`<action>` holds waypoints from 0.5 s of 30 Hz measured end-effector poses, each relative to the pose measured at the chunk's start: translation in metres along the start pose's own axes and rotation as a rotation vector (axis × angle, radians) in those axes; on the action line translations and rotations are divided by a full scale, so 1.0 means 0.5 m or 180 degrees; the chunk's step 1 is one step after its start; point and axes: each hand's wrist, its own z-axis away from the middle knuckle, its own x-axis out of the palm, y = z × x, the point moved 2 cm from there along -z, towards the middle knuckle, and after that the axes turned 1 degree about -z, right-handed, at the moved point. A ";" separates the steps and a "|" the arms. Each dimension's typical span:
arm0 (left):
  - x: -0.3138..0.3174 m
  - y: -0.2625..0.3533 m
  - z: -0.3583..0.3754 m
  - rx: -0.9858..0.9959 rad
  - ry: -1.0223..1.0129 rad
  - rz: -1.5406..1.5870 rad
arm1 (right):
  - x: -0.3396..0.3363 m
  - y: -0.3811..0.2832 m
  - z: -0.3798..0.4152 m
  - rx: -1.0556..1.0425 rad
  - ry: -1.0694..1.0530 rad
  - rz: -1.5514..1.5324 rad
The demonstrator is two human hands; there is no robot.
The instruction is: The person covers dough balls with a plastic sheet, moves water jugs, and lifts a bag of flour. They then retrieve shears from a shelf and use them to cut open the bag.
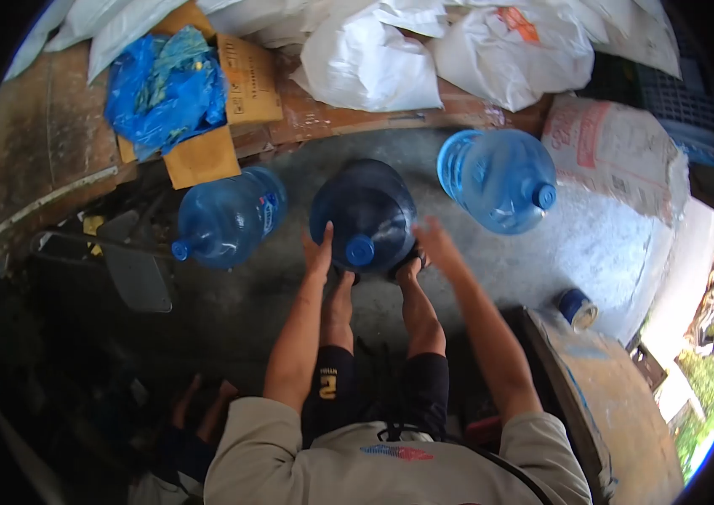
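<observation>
A large dark blue water jug (pixel 365 206) with a blue cap stands upright on the floor between my feet. My left hand (pixel 317 251) is at the jug's left side, its fingers apart. On the right, my right hand (pixel 434 242) is beside the jug with spread fingers, slightly blurred. Whether either palm touches the jug I cannot tell. A lighter blue jug (pixel 226 217) lies tilted on the left, its cap toward me. Another clear blue jug (pixel 500 179) lies to the right with its cap toward the lower right.
A cardboard box (pixel 252 80) holds a blue plastic bag (pixel 167 93). White sacks (pixel 370 59) line the back. A torn paper sack (pixel 614 156), a small can (pixel 578 309) and a wooden board (pixel 618 379) are on the right. Another person's legs (pixel 197 408) show at lower left.
</observation>
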 end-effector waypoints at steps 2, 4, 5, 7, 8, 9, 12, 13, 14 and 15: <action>0.036 -0.025 0.044 -0.2699 -0.0177 0.1679 | 0.059 -0.085 0.059 0.1038 -0.1351 -0.1822; 0.096 -0.135 0.080 -0.2707 -0.0792 0.2825 | 0.118 -0.115 0.049 0.1244 -0.1206 -0.2004; 0.128 -0.161 0.084 -0.2522 -0.1441 0.3892 | 0.138 -0.129 0.040 0.1393 -0.1020 -0.2277; 0.098 -0.004 0.136 -0.2445 -0.0710 0.4409 | 0.154 -0.181 0.072 0.1527 -0.0935 -0.1997; 0.078 0.055 0.142 -0.2280 -0.0059 0.4774 | 0.164 -0.206 0.079 0.1564 -0.0796 -0.1850; 0.181 -0.117 0.100 -0.2018 -0.0363 0.4928 | 0.174 -0.197 0.064 0.1548 -0.0862 -0.1908; 0.200 -0.150 0.076 -0.1611 -0.0350 0.5390 | 0.175 -0.210 0.071 0.1460 -0.1138 -0.2156; 0.176 -0.123 0.077 -0.1611 -0.0393 0.5543 | 0.171 -0.199 0.048 0.1416 -0.1138 -0.2064; 0.157 -0.117 0.070 -0.1615 -0.0360 0.5624 | 0.175 -0.170 0.021 0.1308 -0.1379 -0.2359; 0.137 -0.124 0.069 -0.2022 -0.0199 0.5096 | 0.185 -0.150 0.018 0.1226 -0.1611 -0.2670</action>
